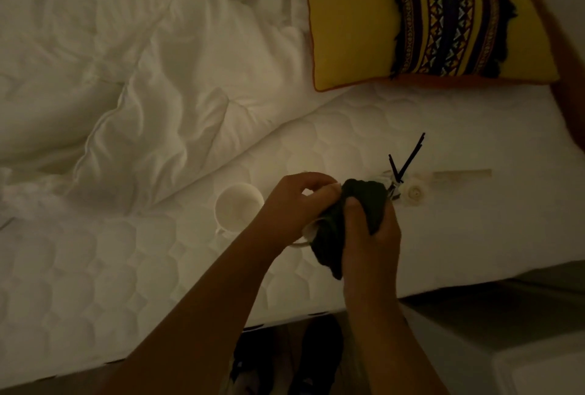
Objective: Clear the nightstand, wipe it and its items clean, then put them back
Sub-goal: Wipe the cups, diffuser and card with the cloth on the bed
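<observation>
A white quilted mattress (158, 268) fills most of the dim view, with a rumpled white duvet (126, 62) heaped across its upper left part. At the top right a yellow cushion (348, 21) with a dark patterned band lies on the bed. At the lower right, beside the mattress edge, the pale corner of the nightstand (538, 369) shows. Over the mattress the right hand (370, 236) is closed around a dark cloth (348, 214), pressing it against a small pale object whose shape is mostly hidden; the left hand (294, 204) pinches that object from the other side with fingers curled tight. Just left of the hands a white mug (237, 208) stands upright on the mattress. Just right of them a reed diffuser (399, 173) with thin black sticks stands beside a small round white item (414, 193), too blurred to identify.
</observation>
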The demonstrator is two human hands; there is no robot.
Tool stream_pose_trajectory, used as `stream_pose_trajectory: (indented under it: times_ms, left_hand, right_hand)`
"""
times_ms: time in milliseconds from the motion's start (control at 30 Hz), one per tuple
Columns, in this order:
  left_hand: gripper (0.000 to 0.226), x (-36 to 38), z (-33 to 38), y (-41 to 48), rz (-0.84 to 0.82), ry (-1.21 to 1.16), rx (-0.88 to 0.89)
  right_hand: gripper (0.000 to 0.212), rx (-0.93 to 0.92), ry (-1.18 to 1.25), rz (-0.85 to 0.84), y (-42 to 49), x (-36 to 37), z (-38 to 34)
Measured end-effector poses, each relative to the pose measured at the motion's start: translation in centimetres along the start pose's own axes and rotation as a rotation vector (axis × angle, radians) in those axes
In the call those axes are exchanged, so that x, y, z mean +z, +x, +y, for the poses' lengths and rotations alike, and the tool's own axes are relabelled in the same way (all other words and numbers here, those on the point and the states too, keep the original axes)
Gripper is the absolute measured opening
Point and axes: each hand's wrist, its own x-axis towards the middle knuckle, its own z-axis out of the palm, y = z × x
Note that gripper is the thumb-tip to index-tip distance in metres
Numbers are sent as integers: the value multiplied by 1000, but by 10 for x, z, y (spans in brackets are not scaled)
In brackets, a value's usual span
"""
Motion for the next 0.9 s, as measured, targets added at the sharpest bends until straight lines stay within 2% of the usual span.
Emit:
stream_pose_trajectory:
  times_ms: [133,233,300,500,667,900]
  left_hand:
    - [19,5,-3,4,42,-19,-40]
    - [19,9,-7,6,69,-12,-58]
    - [22,12,-8,8,91,4,-74]
    - [45,7,-16,34,199,200,-62]
    - [67,5,-27,53,179,525,116]
    - [79,24,-55,48,95,819,151]
  right_hand:
    - [38,-369,-271,-63,-12,-3,17]
    - [44,-528,-457,-88,-11,-7,29]
    - [44,-571,-558,-123,-8,-11,36]
    - [42,-409,-722,-202,7,-28,63]
    - [35,-260,-635,-190,17,-39,69]
    - [28,-182,-522,-120,19,-43,66]
